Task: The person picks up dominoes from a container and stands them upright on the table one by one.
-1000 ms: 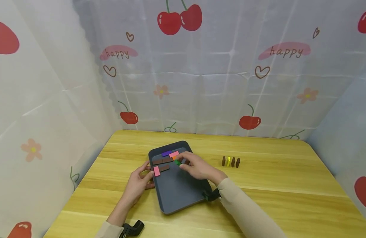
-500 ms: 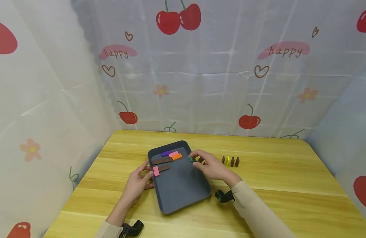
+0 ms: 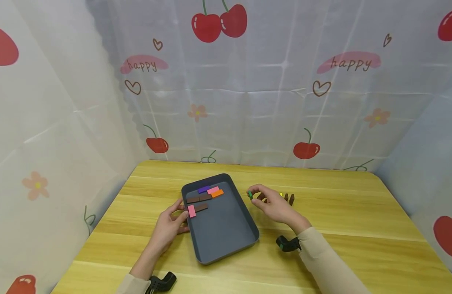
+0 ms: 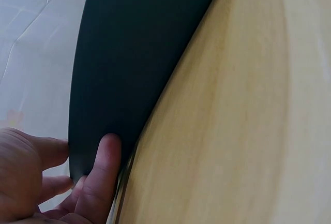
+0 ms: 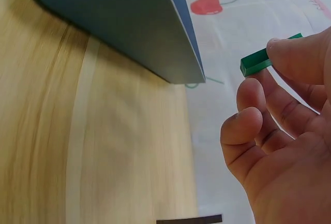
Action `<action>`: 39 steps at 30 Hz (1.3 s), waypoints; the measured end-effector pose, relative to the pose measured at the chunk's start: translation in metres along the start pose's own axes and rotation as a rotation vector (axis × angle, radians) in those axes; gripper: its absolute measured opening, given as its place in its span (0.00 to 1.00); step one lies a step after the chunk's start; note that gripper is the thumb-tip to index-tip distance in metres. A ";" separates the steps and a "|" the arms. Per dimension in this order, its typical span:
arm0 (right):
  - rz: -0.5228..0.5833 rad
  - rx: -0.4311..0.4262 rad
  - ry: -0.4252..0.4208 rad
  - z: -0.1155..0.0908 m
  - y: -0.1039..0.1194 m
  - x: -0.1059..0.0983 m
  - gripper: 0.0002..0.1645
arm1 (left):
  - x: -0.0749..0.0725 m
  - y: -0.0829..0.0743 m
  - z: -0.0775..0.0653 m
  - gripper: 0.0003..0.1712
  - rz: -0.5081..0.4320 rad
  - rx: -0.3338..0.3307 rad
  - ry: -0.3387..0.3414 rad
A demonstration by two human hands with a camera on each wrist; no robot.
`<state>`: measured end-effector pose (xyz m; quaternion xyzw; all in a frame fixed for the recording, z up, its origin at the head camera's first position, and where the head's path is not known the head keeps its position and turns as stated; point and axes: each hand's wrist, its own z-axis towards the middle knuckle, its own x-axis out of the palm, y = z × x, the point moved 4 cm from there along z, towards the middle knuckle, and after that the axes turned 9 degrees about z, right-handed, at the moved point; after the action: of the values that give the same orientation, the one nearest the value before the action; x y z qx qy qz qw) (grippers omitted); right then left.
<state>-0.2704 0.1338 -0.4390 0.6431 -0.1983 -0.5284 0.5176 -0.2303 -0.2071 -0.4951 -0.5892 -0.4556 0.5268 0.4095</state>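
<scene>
My left hand (image 3: pixel 166 227) holds the left side of a dark grey tray (image 3: pixel 226 249). In the left wrist view its fingers (image 4: pixel 101 182) lie against the tray's outer wall. My right hand (image 3: pixel 279 207) pinches a small green block (image 5: pixel 256 62) between thumb and fingers, just outside the tray's right rim and above the table. Inside the tray, flat blocks lie toward the far left: a purple block (image 3: pixel 203 189), a pink block (image 3: pixel 213 190), an orange block (image 3: pixel 217 193), brown blocks (image 3: pixel 205 197) and a second pink block (image 3: pixel 191 211) by the left wall.
Behind my right hand stands a short row of upright blocks, partly hidden: a yellow block (image 3: pixel 281 194) and brown blocks (image 3: pixel 292 199). The wooden table (image 3: pixel 339 228) meets a cherry-print curtain (image 3: pixel 240 122) at the back, with more curtain on both sides.
My right hand has moved right with the green block, from over the tray to beyond its right rim. The orange block and its neighbours came into full view. My left hand stayed put.
</scene>
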 end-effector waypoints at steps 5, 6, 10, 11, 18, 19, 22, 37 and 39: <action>0.006 0.004 -0.013 -0.005 -0.005 -0.004 0.16 | 0.000 0.000 0.000 0.35 0.005 0.001 0.004; 0.008 0.004 -0.015 -0.006 -0.006 -0.005 0.16 | 0.000 0.000 0.000 0.35 0.006 0.002 0.005; 0.005 0.019 -0.032 -0.009 -0.009 -0.008 0.16 | 0.000 0.000 0.001 0.35 0.007 0.005 0.005; 0.002 0.021 -0.038 -0.010 -0.010 -0.010 0.16 | 0.000 0.000 0.001 0.35 0.007 0.005 0.005; -0.003 0.041 -0.085 -0.017 -0.017 -0.020 0.15 | 0.000 0.000 0.001 0.35 0.002 0.004 0.006; -0.003 0.044 -0.090 -0.018 -0.018 -0.022 0.15 | 0.000 0.000 0.000 0.36 0.001 0.005 0.007; -0.003 0.044 -0.100 -0.021 -0.022 -0.027 0.15 | 0.000 0.001 0.000 0.36 0.005 0.007 0.008; -0.004 0.075 -0.186 -0.040 -0.045 -0.057 0.15 | -0.001 0.006 0.002 0.36 0.015 -0.021 -0.015; -0.001 0.082 -0.188 -0.042 -0.046 -0.062 0.16 | -0.001 0.006 0.003 0.36 0.016 -0.018 -0.015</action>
<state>-0.2687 0.2202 -0.4541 0.6114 -0.2669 -0.5781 0.4698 -0.2324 -0.2095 -0.5008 -0.5927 -0.4587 0.5302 0.3965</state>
